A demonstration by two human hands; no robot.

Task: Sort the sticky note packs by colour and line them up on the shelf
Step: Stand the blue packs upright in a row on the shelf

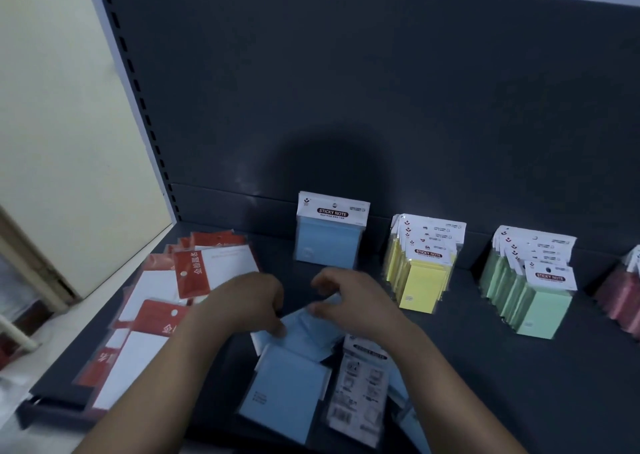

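Left hand (pixel 249 301): fingers curled onto the top blue pack (pixel 311 329), gripping it
Right hand (pixel 349 301): fingers pinching that same pack's far edge
Loose blue packs (pixel 287 384): messy heap flat on the shelf (pixel 485 384), 6 o'clock of the hands
Upright blue pack (pixel 329 239): 12 o'clock, against the back panel
Yellow row (pixel 422 280): 2 o'clock
Green row (pixel 530 291): 3 o'clock
Red-and-white packs (pixel 156 301): 9 o'clock, lying flat

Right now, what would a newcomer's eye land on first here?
The left hand and right hand meet at centre front over a loose pile of blue packs. Behind them one blue pack stands alone against the back panel, with a yellow row and a green row lined up to its right.
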